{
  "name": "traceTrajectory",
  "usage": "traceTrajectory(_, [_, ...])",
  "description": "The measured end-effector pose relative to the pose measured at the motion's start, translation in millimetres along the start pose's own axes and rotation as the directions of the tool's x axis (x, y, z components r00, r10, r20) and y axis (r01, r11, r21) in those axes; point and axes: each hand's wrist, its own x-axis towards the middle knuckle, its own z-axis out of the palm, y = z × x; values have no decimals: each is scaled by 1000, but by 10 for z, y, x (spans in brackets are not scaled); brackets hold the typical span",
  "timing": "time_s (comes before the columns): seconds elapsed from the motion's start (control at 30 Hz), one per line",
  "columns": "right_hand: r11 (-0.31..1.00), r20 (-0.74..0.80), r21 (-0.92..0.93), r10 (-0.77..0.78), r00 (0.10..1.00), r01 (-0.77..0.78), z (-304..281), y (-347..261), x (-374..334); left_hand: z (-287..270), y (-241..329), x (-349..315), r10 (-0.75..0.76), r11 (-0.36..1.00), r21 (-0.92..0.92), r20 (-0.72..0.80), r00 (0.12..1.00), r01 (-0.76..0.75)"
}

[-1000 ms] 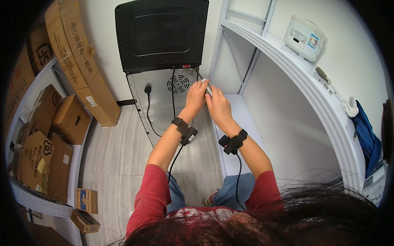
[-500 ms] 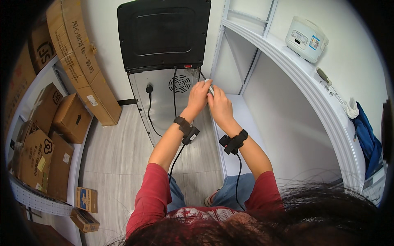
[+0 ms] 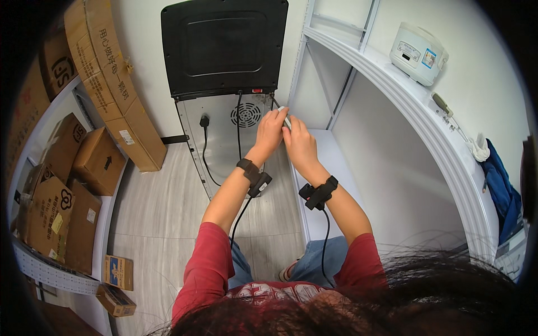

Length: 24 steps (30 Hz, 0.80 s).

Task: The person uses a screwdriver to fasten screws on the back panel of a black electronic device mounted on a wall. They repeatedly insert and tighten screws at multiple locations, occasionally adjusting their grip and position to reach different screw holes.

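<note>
Both of my hands meet at the upper right corner of a tall appliance with a bare metal back panel (image 3: 218,151) and a black top cover (image 3: 227,45). Between them is a slim pale screwdriver-like tool (image 3: 287,120); its thin dark shaft points up at the corner just below the cover. My left hand (image 3: 270,131) is closed round its upper part. Lower down, my right hand (image 3: 301,143) pinches it with the thumb and fingers. The fingers hide much of the handle, and the tip is too small to make out.
Black cables (image 3: 205,151) hang down the panel beside a round vent (image 3: 245,115). At right, a white shelf unit (image 3: 426,117) bears a rice cooker (image 3: 417,53) and a green-handled tool (image 3: 441,103). Cardboard boxes (image 3: 98,159) fill the left shelves; a long carton (image 3: 115,84) leans by the wall.
</note>
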Motion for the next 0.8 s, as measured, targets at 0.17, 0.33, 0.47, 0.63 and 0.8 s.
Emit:
traceTrajectory(0.17, [999,45,10,39,998,-40,-43,-51,26,4,-9,3,7,1000,-21,-28,1000,-8])
traceTrajectory(0.33, [995,-5,-60,-80,997,80,-2,-39,21,-4,0,21,-33,999,0,-21,999,33])
traceTrajectory(0.47, [988,42,-111,-100,994,104,7,-7,14,-16,-4,28,-54,998,15,8,998,54])
traceTrajectory(0.63, [989,14,-61,-135,991,135,-86,-102,84,-10,-24,52,-53,999,-13,-51,997,52])
traceTrajectory(0.8, [1000,70,-1,22,997,-22,-79,-112,125,-3,-6,76,-83,996,-25,-88,993,81])
